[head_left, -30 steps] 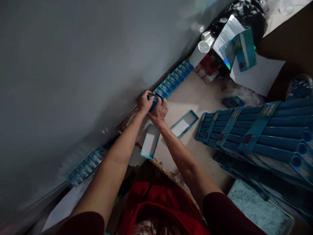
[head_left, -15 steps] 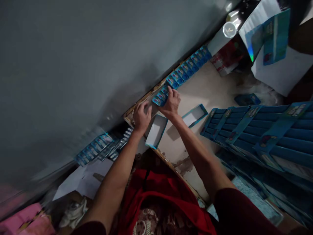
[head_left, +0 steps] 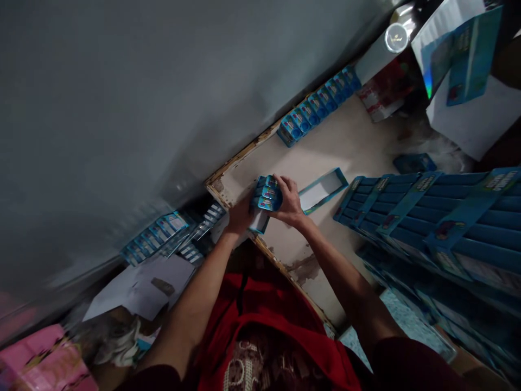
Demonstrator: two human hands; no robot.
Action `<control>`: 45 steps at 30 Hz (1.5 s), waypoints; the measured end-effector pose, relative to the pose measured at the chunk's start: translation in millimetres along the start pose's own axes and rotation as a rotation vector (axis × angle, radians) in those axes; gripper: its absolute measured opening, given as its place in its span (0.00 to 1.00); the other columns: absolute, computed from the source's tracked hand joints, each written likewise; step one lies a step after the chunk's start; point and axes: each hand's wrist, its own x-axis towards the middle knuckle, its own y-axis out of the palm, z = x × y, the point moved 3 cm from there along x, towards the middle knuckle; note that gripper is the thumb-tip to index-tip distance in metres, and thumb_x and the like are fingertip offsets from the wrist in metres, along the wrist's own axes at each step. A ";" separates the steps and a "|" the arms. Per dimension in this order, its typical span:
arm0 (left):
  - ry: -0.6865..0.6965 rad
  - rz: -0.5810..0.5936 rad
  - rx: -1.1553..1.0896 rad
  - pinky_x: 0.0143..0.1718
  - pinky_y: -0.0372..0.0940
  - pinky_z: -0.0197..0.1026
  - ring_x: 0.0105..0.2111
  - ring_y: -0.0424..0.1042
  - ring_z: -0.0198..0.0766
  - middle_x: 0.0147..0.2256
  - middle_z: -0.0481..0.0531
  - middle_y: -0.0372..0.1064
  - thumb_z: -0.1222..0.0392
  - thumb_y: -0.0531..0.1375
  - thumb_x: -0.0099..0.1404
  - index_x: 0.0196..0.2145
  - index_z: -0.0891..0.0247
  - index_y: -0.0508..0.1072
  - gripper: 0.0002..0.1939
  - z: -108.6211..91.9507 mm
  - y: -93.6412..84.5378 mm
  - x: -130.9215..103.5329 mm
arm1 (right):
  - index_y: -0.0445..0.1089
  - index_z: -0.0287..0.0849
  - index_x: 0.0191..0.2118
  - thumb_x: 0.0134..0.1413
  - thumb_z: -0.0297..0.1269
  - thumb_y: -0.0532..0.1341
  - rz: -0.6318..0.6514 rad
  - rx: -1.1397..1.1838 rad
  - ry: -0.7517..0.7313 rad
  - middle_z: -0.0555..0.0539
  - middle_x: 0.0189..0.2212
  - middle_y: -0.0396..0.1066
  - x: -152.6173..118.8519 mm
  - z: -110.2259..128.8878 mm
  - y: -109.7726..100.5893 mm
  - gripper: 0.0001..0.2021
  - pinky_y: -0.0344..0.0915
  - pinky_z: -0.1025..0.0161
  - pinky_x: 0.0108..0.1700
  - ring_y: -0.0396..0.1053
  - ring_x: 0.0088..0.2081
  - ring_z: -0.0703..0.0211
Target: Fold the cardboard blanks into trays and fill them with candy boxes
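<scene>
My right hand [head_left: 290, 202] is closed around a short row of small blue printed packs [head_left: 267, 193], their picture faces turned up. Under and beside these packs is an open blue box tray with a white inside [head_left: 259, 221], mostly covered by the packs and my hands. My left hand [head_left: 240, 215] is closed at the left side of this tray, close against the packs; its fingertips are hidden. A second open blue box tray [head_left: 323, 191] lies on the table just right of my right hand.
Along the wall edge of the worn table [head_left: 345, 138] stands a row of similar blue packs [head_left: 313, 111]. Stacked blue boxes [head_left: 423, 212] rise at the right. A white cylinder [head_left: 378, 54] stands at the back, more packs [head_left: 157, 239] lie left, and a pink package [head_left: 46, 358] lies lower left.
My right hand has drawn several packs away from the wall edge toward me, to the open tray. My left hand has come down from beside the row to the tray's left side.
</scene>
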 end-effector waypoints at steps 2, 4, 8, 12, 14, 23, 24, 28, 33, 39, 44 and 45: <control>-0.022 0.000 0.003 0.65 0.66 0.53 0.64 0.72 0.56 0.66 0.61 0.71 0.62 0.56 0.75 0.75 0.61 0.60 0.32 -2.0 0.0 5.2 | 0.48 0.36 0.78 0.47 0.50 0.74 0.015 -0.037 -0.021 0.30 0.66 0.57 6.3 -2.5 0.5 0.58 0.60 0.39 0.71 0.57 0.65 0.34; -0.040 -0.009 0.000 0.65 0.67 0.52 0.64 0.72 0.54 0.67 0.60 0.71 0.63 0.54 0.76 0.74 0.59 0.61 0.32 -4.8 2.1 12.4 | 0.51 0.34 0.77 0.50 0.48 0.71 0.009 -0.085 -0.009 0.30 0.67 0.57 13.5 -3.3 1.0 0.53 0.58 0.39 0.73 0.56 0.66 0.34; -0.060 -0.051 -0.004 0.63 0.68 0.51 0.62 0.74 0.52 0.65 0.59 0.73 0.65 0.53 0.75 0.72 0.57 0.64 0.30 -12.3 10.3 30.2 | 0.52 0.39 0.77 0.50 0.40 0.69 0.026 -0.173 0.034 0.32 0.70 0.58 36.4 -0.1 8.3 0.50 0.52 0.39 0.75 0.53 0.70 0.32; -0.110 -0.102 0.005 0.63 0.68 0.53 0.61 0.75 0.55 0.64 0.63 0.73 0.64 0.52 0.77 0.71 0.60 0.65 0.28 -18.0 14.1 38.7 | 0.48 0.42 0.79 0.52 0.47 0.71 0.037 -0.261 0.030 0.33 0.76 0.49 51.9 5.1 9.0 0.53 0.41 0.34 0.78 0.39 0.79 0.30; -0.117 -0.106 -0.010 0.63 0.68 0.51 0.63 0.74 0.54 0.65 0.62 0.72 0.63 0.51 0.77 0.72 0.58 0.65 0.28 -18.6 13.7 36.1 | 0.46 0.41 0.80 0.51 0.55 0.73 0.070 -0.290 -0.006 0.32 0.79 0.40 55.4 3.8 -1.3 0.58 0.37 0.31 0.77 0.32 0.80 0.28; 0.066 -0.222 -0.102 0.60 0.72 0.55 0.60 0.76 0.56 0.62 0.68 0.74 0.45 0.57 0.77 0.74 0.65 0.60 0.35 6.3 6.2 7.1 | 0.39 0.32 0.80 0.68 0.74 0.40 -0.279 -0.421 0.316 0.24 0.79 0.37 169.7 -77.9 -71.1 0.53 0.39 0.19 0.72 0.31 0.80 0.28; 0.072 -0.236 -0.078 0.58 0.73 0.54 0.57 0.78 0.56 0.59 0.68 0.75 0.45 0.58 0.77 0.73 0.65 0.61 0.35 9.8 4.2 2.8 | 0.41 0.29 0.80 0.68 0.73 0.40 -0.271 -0.455 0.332 0.22 0.78 0.38 180.9 -81.8 -67.2 0.53 0.38 0.19 0.72 0.32 0.80 0.27; 0.069 -0.271 0.015 0.53 0.75 0.53 0.51 0.80 0.55 0.54 0.67 0.77 0.54 0.60 0.74 0.72 0.66 0.64 0.32 19.4 -3.5 -17.4 | 0.46 0.25 0.78 0.70 0.68 0.44 -0.297 -0.511 0.309 0.19 0.77 0.40 189.6 -75.2 -48.9 0.50 0.35 0.20 0.73 0.34 0.80 0.26; 0.016 -0.268 0.034 0.54 0.75 0.56 0.53 0.79 0.58 0.53 0.68 0.76 0.63 0.59 0.71 0.67 0.68 0.69 0.28 21.8 -2.2 -35.5 | 0.48 0.29 0.78 0.72 0.59 0.47 -0.340 -0.513 0.231 0.22 0.75 0.45 172.8 -65.9 -40.0 0.43 0.37 0.19 0.72 0.37 0.78 0.25; -0.022 -0.284 0.011 0.56 0.73 0.56 0.55 0.77 0.58 0.53 0.67 0.75 0.61 0.58 0.73 0.63 0.66 0.73 0.23 25.3 5.3 -42.3 | 0.48 0.33 0.78 0.71 0.53 0.50 -0.270 -0.573 0.207 0.24 0.69 0.54 201.6 -89.2 -37.4 0.39 0.49 0.19 0.66 0.54 0.70 0.23; -0.052 -0.333 -0.069 0.56 0.73 0.53 0.52 0.77 0.54 0.51 0.65 0.75 0.60 0.59 0.72 0.62 0.65 0.75 0.23 36.7 0.6 -47.3 | 0.54 0.31 0.75 0.69 0.55 0.52 -0.296 -0.556 0.263 0.24 0.66 0.54 183.0 -71.2 -75.2 0.39 0.54 0.26 0.64 0.56 0.68 0.27; -0.065 -0.337 -0.105 0.55 0.73 0.52 0.50 0.78 0.52 0.50 0.64 0.76 0.58 0.59 0.72 0.62 0.65 0.75 0.23 38.9 -1.5 -50.3 | 0.57 0.33 0.74 0.67 0.57 0.55 -0.336 -0.533 0.239 0.25 0.66 0.54 159.9 -57.2 -88.4 0.40 0.54 0.28 0.65 0.55 0.68 0.27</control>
